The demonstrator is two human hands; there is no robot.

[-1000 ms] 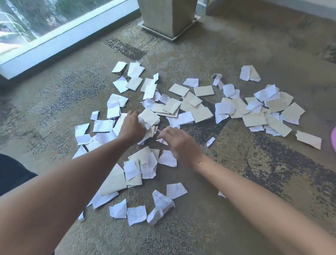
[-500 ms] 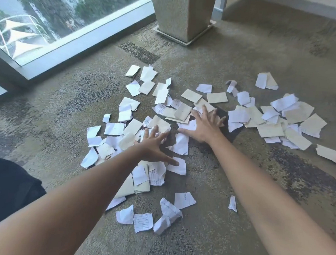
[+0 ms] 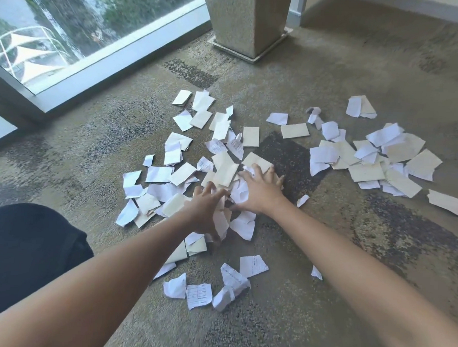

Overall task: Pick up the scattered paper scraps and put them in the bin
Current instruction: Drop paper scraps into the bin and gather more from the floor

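Two hands pressed flat into a heap of paper scraps on the carpet.

Nearest the camera, a few white scraps lie loose on the carpet, between the two bare forearms. Past them the left hand and right hand lie close together, fingers spread wide, flat on the middle heap of paper scraps, gripping nothing. A second cluster of scraps lies well apart on the right. Farthest back stand a stone planter and a window. No bin is in view.
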